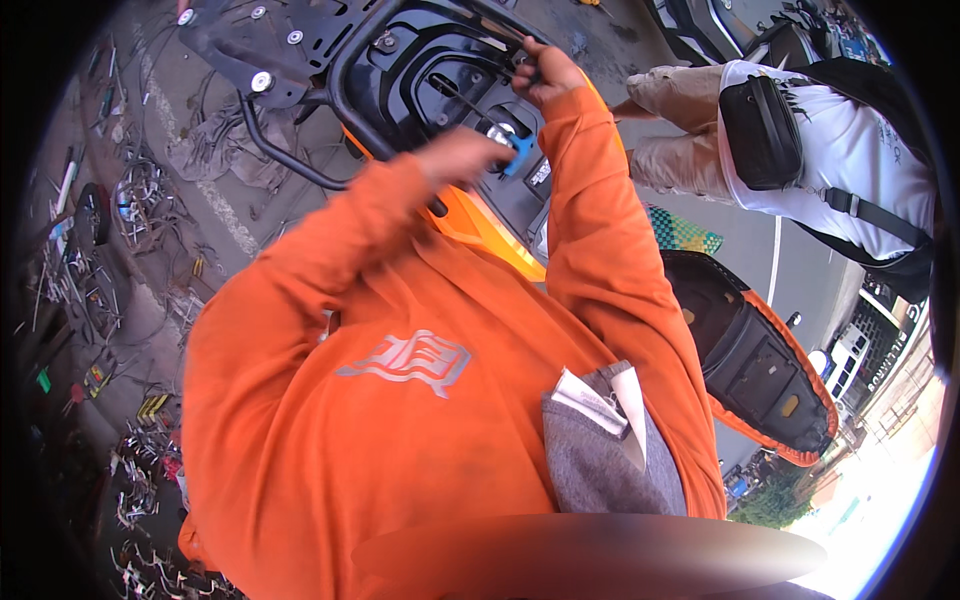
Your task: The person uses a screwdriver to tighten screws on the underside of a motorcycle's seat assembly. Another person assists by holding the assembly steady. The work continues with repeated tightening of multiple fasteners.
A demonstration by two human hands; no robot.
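Observation:
In front of me is the black seat well [405, 60] of a motorbike with orange bodywork [497, 238]. My left hand [465, 158], blurred by motion, is over the well, its fingers closed by a tool's blue handle [518, 157]. From the handle, a silver part and a thin dark shaft run up to the left into the well. My right hand [548, 75] is at the well's far right side, fingers curled on the black tubular rail [510, 22]. Its thumb and fingertips are partly hidden.
A black rack plate [325, 30] with round bolts juts out at upper left. Tools and metal parts [135, 200] litter the ground at left, near a grey cloth [230, 150]. An orange-edged seat [755, 350], underside showing, is at right. A person [830, 150] with a black bag stands close.

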